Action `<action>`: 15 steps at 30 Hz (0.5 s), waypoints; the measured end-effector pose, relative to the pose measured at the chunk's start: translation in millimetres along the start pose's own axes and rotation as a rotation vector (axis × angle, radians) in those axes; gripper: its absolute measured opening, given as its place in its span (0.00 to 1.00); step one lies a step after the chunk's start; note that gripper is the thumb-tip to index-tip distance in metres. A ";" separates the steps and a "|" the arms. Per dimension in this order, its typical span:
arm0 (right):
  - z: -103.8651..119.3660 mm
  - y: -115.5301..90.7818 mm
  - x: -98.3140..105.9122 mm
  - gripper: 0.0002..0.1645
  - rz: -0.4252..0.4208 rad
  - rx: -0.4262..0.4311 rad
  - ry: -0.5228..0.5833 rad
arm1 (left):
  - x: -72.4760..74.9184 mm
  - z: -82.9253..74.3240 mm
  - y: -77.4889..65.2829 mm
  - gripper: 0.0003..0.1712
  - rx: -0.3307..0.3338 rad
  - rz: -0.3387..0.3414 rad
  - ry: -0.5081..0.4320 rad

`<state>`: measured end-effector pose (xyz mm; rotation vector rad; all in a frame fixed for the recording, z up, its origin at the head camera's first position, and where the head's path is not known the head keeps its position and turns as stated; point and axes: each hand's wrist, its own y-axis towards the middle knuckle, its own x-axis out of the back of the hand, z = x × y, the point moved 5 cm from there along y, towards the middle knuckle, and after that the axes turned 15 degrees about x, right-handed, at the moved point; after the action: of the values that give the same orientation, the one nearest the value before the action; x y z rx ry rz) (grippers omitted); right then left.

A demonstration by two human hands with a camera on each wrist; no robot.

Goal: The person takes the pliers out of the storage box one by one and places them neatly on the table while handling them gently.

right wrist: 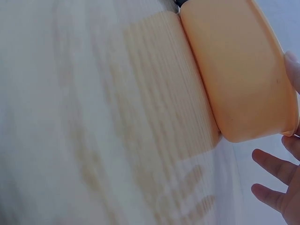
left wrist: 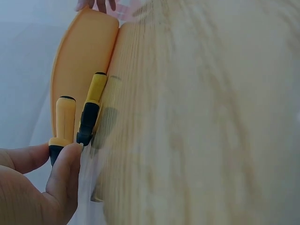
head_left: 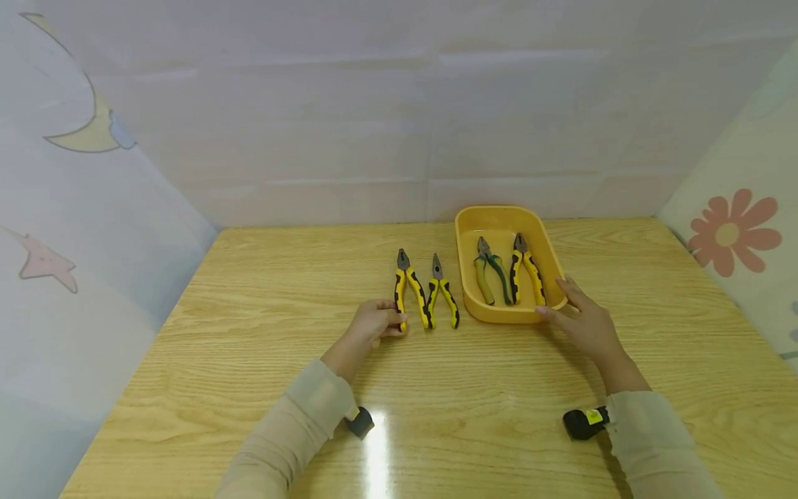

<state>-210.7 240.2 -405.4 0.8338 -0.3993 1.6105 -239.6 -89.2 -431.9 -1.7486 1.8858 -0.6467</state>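
From where I sit at the controls, the left hand (head_left: 376, 321) pinches the left handle of a pair of yellow-and-black pliers (head_left: 418, 292) near its end, thumb and fingertips closed about the grip. Those pliers are on the surface (head_left: 461, 395), left of the tray, their metal jaws toward the far side and their handles spread toward me. Just right of them are smaller yellow-and-black pliers (head_left: 438, 276), also pointing far; the near ends of the two neighbouring handles come together, and I cannot tell whether they touch. Right of both, toward the far edge, I have a yellow tray (head_left: 506, 316) with rounded corners. In it, pliers with green handles (head_left: 498, 267) lie on the left and another yellow-and-black pair (head_left: 521, 244) on the right, side by side without crossing, jaws to the far side. The right hand (head_left: 587, 328) is spread at the tray's near right corner, its thumb against the near rim and a finger at the right side; my right wrist view shows other fingers extended and apart, off the tray. Both forearms wear pale sleeves (head_left: 654, 436). Behind the surface hangs a pale backdrop (head_left: 349, 132), and on the right side panel I see a red flower (head_left: 751, 239).
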 end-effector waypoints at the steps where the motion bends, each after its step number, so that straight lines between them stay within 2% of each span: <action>1: 0.0 0.1 0.1 0.46 0.000 0.000 -0.002 | 0.3 0.0 0.7 0.24 0.008 -0.009 0.006; 15: -2.1 0.5 -0.6 0.46 0.000 0.002 0.013 | 1.4 0.9 6.6 0.22 0.026 -0.051 0.087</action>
<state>-211.8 241.0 -407.2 0.8248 -0.3888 1.6158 -244.2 -90.2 -436.9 -1.7842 1.8867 -0.7749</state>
